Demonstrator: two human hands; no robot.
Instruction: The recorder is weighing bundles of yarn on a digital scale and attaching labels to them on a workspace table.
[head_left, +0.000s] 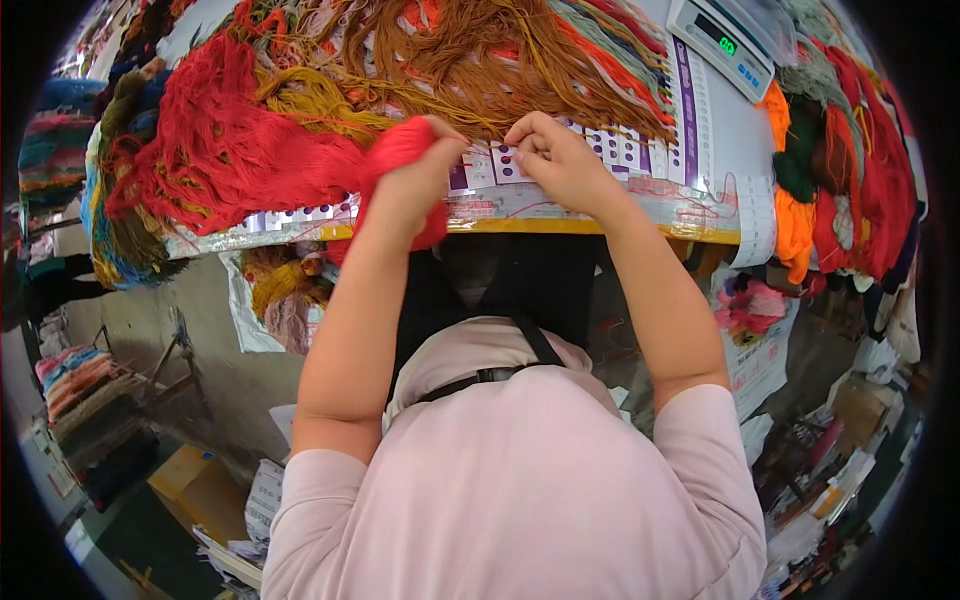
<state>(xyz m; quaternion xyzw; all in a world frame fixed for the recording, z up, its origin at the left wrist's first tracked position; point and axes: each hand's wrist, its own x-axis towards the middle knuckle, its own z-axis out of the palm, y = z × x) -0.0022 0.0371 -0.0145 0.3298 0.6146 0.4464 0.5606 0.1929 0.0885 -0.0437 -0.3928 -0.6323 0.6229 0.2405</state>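
At the table's near edge my left hand (425, 180) is closed on a bundle of red thread (402, 145), which drapes over the wrist and hangs below it. Just to the right, my right hand (562, 168) has its thumb and fingers pinched together over a white card with purple-ringed holes (507, 165). Whatever sits in that pinch is too small to make out. Beyond both hands, long brown threads (450, 60) hang from a row of such cards. A heap of loose red thread (240, 140) lies left of my left hand, beside mustard thread (320, 100).
A digital scale (725, 45) stands at the back right of the table. Orange thread hanks (795, 235) and red ones (865, 150) hang over the right side. Below the yellow table edge (540, 226) are more thread bundles; a cardboard box (200, 490) sits at lower left.
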